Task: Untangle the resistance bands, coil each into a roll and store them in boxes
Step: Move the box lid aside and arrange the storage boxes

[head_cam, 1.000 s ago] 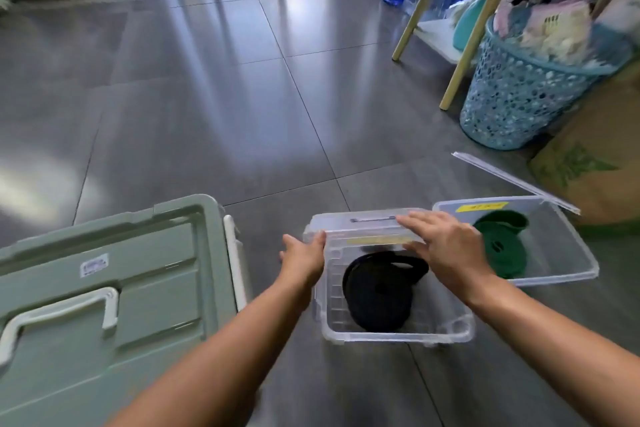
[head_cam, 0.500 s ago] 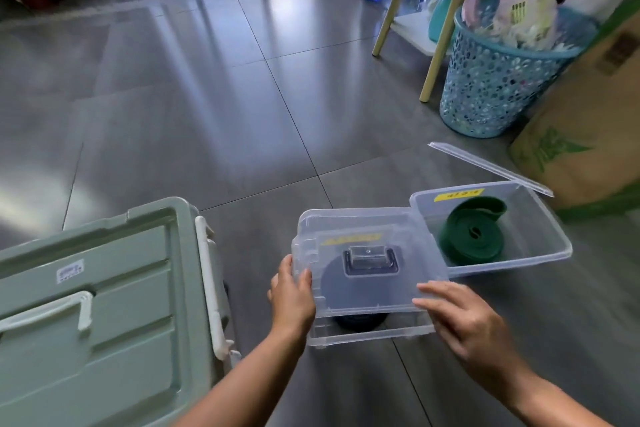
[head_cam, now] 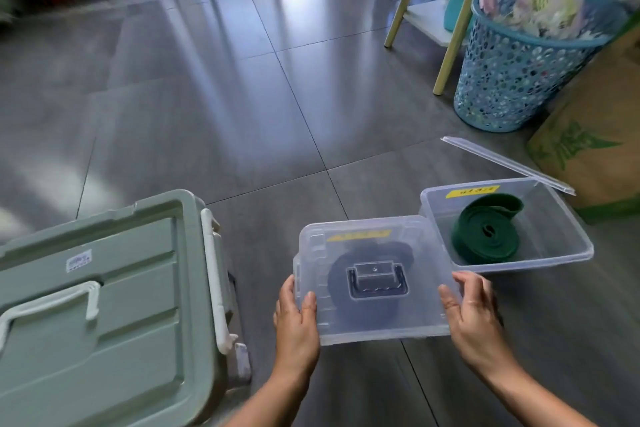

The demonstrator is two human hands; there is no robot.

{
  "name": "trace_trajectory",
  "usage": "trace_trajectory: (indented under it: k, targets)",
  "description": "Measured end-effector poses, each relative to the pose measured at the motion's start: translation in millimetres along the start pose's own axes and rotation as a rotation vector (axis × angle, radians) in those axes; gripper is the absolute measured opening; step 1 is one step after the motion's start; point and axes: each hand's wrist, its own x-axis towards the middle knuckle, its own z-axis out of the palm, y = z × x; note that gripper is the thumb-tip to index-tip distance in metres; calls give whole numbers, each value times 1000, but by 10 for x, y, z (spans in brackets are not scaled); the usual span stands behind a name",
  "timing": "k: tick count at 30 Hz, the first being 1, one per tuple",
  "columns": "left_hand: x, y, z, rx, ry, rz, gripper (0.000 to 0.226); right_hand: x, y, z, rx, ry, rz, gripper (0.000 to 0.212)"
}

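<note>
Right, from my remote seat I see both hands on the clear lid (head_cam: 377,274) of the near clear box (head_cam: 346,338), which sits on the grey tiled floor (head_cam: 214,121). The left hand (head_cam: 297,326) has its thumb curled over the lid's left near corner, the other fingers tucked below the edge. The right hand (head_cam: 472,317) pinches the right near corner the same way, thumb on top. Through the lid shows a coiled black resistance band (head_cam: 337,282) inside (the lid's recessed handle lies right over it).

Touching that box on its far right is a second clear box (head_cam: 540,255), uncovered, with a coiled green resistance band (head_cam: 485,236) lying in it. Its own lid (head_cam: 505,163) stands propped on edge behind it. A sage-green storage bin (head_cam: 104,315) stands to the left, near the closed box. Far right are a blue perforated basket (head_cam: 519,73) full of items and a cardboard box (head_cam: 595,135).
</note>
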Motion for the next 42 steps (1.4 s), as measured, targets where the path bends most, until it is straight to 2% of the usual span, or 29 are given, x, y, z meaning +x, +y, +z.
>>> trace_trajectory:
  k: [1,3,5,7,10,11,12,13,15,17,19,21,23,26,27,30,32,34,36,38,40,42]
  targets:
    - [39,-37,9,-33,2,-22,38,55,-2,2,35,15,8,63]
    - [32,-104,14,-65,-4,-22,34,164,10,26,66,10,44,56]
    - [4,-137,-24,-141,-30,-40,31,202,87,127,158,-37,84,62]
    - [70,-130,-83,-290,-73,-153,36,220,147,161,381,-152,240,65]
    - [272,-95,-96,-487,-145,-404,66,326,193,-4,788,-450,524,57]
    - [298,-68,-76,-493,-168,-419,78,344,182,-87,853,-521,551,49]
    - [306,-45,-44,-475,-154,-394,78,363,184,-136,885,-552,534,42]
    - [298,-19,-18,-431,-97,-342,69,369,167,-169,883,-559,493,38]
    - [292,5,-19,-212,54,-158,46,363,123,-147,764,-476,377,28]
    - [257,17,-40,11,140,-7,30,358,62,-98,471,-262,239,24]
    - [175,18,-46,73,150,51,21,324,-14,-16,147,-87,119,22]
    - [109,6,-69,83,171,97,22,249,-133,81,-107,-14,-19,24]
    - [132,-5,-135,137,219,123,32,160,-243,183,-232,7,-131,21]
    - [243,29,-208,290,230,66,39,105,-368,255,-262,11,-260,19]
    - [258,62,-219,365,205,18,47,122,-402,255,-269,-43,-280,18]
    - [198,188,-276,620,141,-58,73,186,-357,158,-172,-314,-206,49]
    - [70,212,-329,816,81,46,76,174,-269,-3,-98,-436,-139,54]
    - [-68,250,-306,951,-37,199,75,227,-152,-201,-70,-479,-91,51]
    - [-154,342,-204,938,-150,317,83,403,-20,-397,-84,-443,-46,46]
    - [-61,478,-46,913,-192,430,98,726,47,-624,-112,-382,-20,42]
    - [172,586,118,945,-217,538,82,1112,80,-845,-155,-327,12,38]
    - [376,815,271,966,-249,553,73,1495,74,-1097,-188,-273,15,34]
